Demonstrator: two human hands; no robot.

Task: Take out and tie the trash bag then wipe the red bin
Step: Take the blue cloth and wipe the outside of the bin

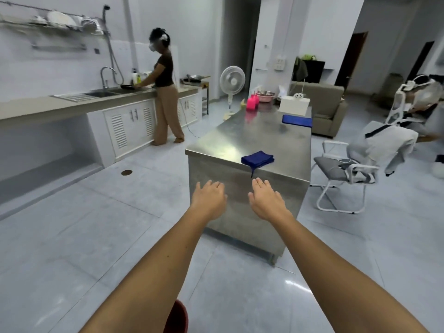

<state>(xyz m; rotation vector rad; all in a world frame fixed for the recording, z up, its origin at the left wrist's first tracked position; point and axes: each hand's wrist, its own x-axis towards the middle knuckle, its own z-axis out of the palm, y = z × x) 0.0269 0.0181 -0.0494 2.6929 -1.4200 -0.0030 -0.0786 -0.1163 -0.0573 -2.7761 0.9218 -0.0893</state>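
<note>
1. Red bin (176,317) mostly hidden behind the left arm and cut off by the bottom edge.
2. Dishes on the wall rack (60,20) too blurry to tell.
3. Seated person (418,97) cut off at the right edge.

two hands (209,200), one red bin (176,318), two pink bottles (252,102).

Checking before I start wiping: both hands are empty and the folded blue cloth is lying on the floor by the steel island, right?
Not quite. The head view shows both hands, left hand and right hand, empty, but the folded blue cloth lies on top of the steel island, near its front edge.
</note>
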